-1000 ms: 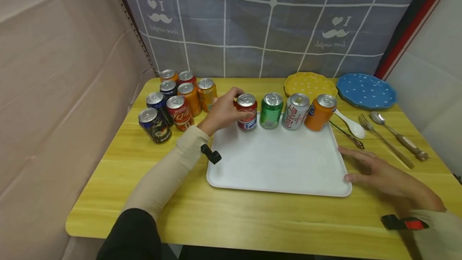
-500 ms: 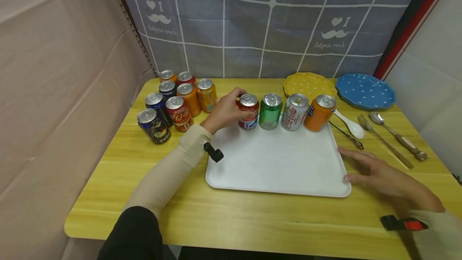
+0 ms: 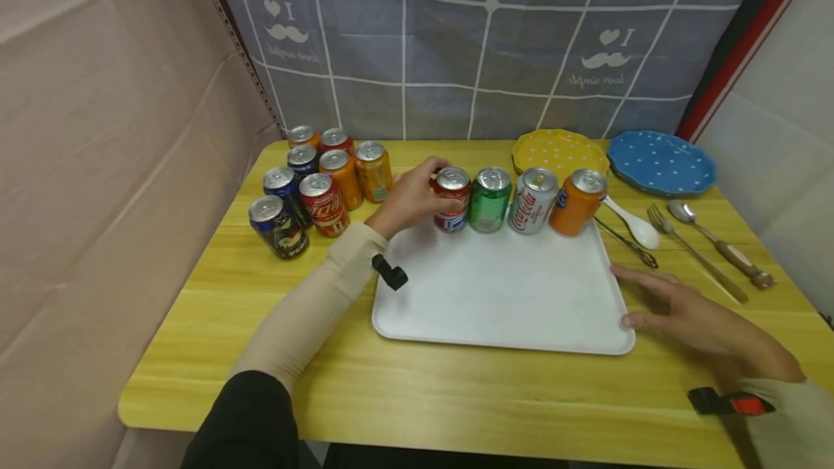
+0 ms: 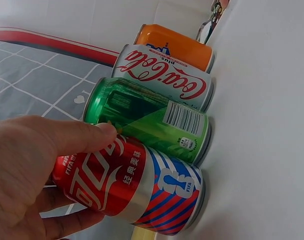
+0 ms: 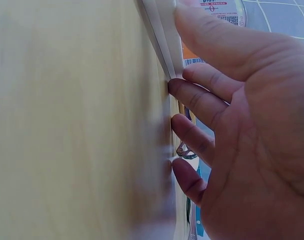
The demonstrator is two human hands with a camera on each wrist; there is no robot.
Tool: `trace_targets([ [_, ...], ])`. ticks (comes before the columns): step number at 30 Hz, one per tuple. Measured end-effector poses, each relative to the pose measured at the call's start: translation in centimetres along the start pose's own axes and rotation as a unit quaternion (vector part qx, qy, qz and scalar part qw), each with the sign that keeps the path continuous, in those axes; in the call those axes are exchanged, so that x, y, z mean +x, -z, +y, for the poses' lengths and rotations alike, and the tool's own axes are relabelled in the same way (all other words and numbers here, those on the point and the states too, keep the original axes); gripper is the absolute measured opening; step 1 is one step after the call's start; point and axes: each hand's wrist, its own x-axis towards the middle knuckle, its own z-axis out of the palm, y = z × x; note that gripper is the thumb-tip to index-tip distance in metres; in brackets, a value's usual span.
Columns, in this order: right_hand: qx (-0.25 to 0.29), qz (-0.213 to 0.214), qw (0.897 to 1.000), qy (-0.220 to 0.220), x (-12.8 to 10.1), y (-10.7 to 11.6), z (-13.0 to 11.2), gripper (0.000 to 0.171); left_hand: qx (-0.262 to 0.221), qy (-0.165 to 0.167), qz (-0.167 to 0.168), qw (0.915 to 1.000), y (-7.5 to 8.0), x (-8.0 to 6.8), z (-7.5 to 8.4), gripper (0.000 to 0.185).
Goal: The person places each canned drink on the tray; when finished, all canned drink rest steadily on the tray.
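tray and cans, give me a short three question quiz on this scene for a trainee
1. True or false: the left hand grips the red can at the left end of the row on the tray.
2. Which can stands directly beside the red can? A) green can B) orange can C) white can
3. Fill in: the right hand rests with straight fingers at the tray's ____ edge.

Key
1. True: its fingers and thumb curl round the can.
2. A: the row runs red, green, white, orange.
3. Right: the thumb touches the rim near the front corner.
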Motion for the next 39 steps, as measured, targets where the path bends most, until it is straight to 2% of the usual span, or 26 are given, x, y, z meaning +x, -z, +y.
trace_targets([
  [9, 0.001, -0.007, 1.0, 0.008, 0.0, 0.0, 0.0, 0.086, 0.011, -0.014, 0.004, 0.9998, -0.4, 0.4, 0.4, 0.069],
  [13, -0.007, -0.008, 1.0, 0.002, 0.0, 0.0, -0.1, 0.086, 0.011, -0.009, 0.001, 0.9999, -0.4, 0.4, 0.4, 0.071],
  [17, -0.001, -0.012, 1.0, 0.002, 0.1, 0.0, -0.1, 0.086, 0.002, 0.008, -0.016, 0.9998, -0.1, 0.4, 0.4, 0.082],
  [20, 0.004, -0.016, 1.0, -0.003, 0.1, 0.0, -0.1, 0.085, 0.004, 0.015, -0.025, 0.9996, 0.5, 0.0, 0.3, 0.09],
  [24, 0.005, -0.021, 1.0, -0.015, -0.1, 0.1, 0.0, 0.085, 0.034, 0.006, -0.02, 0.9992, 1.4, -1.1, 0.4, 0.094],
  [29, -0.004, -0.016, 1.0, -0.007, 0.0, 0.1, 0.4, 0.086, 0.1, -0.014, 0.004, 0.9949, 2.0, -2.8, 0.2, 0.097],
  [33, -0.001, -0.01, 1.0, 0.006, 0.1, -0.2, 0.8, 0.085, 0.168, -0.027, 0.049, 0.9842, 2.4, -4.5, -0.3, 0.094],
  [36, 0.003, -0.009, 1.0, 0.008, 0.1, -0.2, 1.0, 0.084, 0.193, -0.019, 0.094, 0.9765, 3.1, -5.4, -0.7, 0.09],
  [39, 0.004, -0.009, 1.0, 0.008, 0.1, -0.3, 1.0, 0.085, 0.198, 0.001, 0.14, 0.9702, 4.2, -5.4, -1.4, 0.089],
])
